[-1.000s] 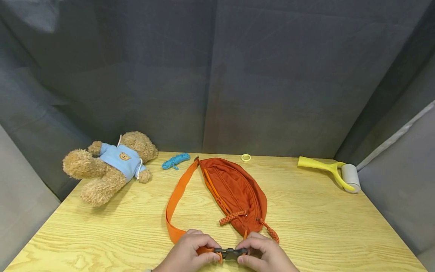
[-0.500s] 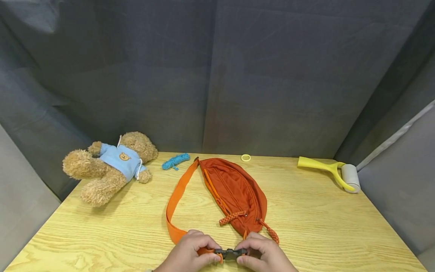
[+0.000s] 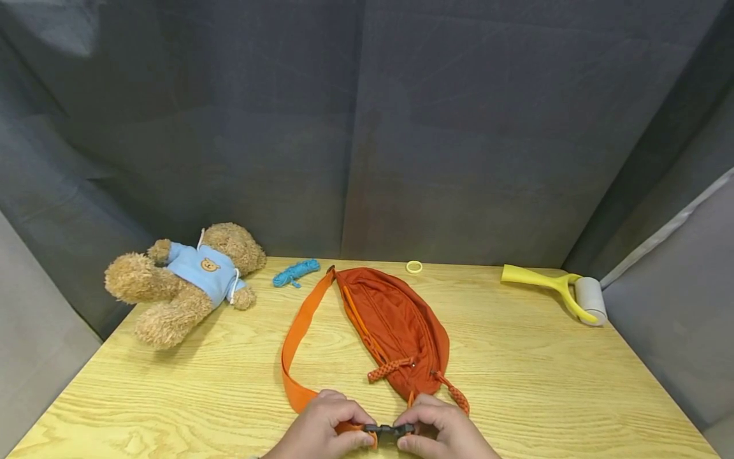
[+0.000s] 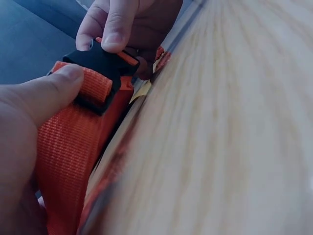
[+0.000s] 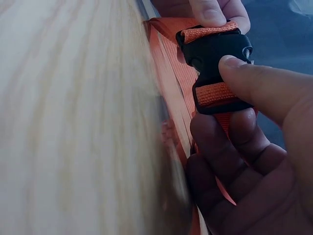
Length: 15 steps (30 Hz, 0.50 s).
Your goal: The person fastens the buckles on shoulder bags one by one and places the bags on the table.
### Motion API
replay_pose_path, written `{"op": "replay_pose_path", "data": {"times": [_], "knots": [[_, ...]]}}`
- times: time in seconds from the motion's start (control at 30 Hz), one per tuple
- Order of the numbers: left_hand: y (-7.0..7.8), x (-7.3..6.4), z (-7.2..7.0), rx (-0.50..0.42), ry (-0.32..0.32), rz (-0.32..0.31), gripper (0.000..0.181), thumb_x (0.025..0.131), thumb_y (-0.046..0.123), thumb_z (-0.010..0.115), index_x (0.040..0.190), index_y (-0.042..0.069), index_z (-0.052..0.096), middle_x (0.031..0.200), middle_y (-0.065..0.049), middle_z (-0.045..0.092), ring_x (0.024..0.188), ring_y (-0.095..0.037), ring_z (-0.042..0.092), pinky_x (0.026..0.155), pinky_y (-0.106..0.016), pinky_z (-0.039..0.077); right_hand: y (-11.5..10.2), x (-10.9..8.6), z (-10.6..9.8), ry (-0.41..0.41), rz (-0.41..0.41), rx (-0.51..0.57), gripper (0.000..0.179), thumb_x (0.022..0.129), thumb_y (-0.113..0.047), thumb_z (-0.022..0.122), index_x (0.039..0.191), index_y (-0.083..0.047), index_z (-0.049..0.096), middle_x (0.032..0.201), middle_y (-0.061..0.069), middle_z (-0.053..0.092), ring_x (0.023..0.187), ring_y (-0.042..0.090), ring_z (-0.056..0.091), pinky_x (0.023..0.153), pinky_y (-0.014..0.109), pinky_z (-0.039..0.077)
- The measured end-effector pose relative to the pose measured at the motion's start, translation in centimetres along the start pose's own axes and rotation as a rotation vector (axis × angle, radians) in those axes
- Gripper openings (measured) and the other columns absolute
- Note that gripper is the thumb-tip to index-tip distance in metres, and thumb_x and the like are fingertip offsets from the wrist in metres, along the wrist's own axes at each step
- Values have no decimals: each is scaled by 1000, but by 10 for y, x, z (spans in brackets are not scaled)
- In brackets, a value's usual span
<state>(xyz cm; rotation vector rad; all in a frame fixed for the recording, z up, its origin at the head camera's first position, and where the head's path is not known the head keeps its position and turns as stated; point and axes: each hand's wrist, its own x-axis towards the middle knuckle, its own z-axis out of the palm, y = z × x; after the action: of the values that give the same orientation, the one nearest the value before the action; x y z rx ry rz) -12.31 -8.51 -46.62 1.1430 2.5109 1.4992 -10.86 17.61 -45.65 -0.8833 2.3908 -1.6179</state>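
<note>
A red-orange waist bag [image 3: 395, 319] lies on the wooden table, its orange strap [image 3: 294, 344] looping down the left side. At the front edge of the view, both hands hold the strap's black side-release buckle [image 3: 387, 430]. My left hand [image 3: 323, 426] pinches the left end, its thumb on the orange webbing [image 4: 95, 85] threaded through it. The right hand [image 3: 450, 432] grips the other end between thumb and fingers. In the right wrist view the two halves of the buckle [image 5: 210, 58] sit one inside the other, in line.
A teddy bear [image 3: 201, 274] in a blue hoodie lies at the left. Near the back edge are a blue rope bundle [image 3: 295, 272] and a small yellow ring [image 3: 413, 267]. A yellow-handled lint roller [image 3: 590, 301] lies at the right, by grey curtains [image 3: 459, 127].
The two hands have come slightly closer together, and the black buckle looks shorter between them. The bag has shifted very slightly; the other objects stay put.
</note>
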Motion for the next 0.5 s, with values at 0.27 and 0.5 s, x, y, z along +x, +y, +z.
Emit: {"op": "replay_pose_path", "data": {"times": [0.27, 0.5], "knots": [[0, 1, 2, 6, 5, 28, 10, 91, 35, 72, 97, 28, 76, 91, 22, 70, 83, 4, 55, 82, -27, 43, -2, 0, 0, -11, 4, 25, 13, 91, -21, 76, 103, -16, 77, 90, -8, 59, 79, 2, 57, 67, 26, 55], [2, 2, 2, 12, 6, 21, 10, 91, 36, 72, 97, 29, 75, 91, 22, 70, 84, 4, 55, 82, -27, 44, -3, 0, -2, -15, 10, 38, 13, 91, -21, 75, 103, -16, 76, 90, -7, 59, 79, 3, 57, 67, 26, 55]]}}
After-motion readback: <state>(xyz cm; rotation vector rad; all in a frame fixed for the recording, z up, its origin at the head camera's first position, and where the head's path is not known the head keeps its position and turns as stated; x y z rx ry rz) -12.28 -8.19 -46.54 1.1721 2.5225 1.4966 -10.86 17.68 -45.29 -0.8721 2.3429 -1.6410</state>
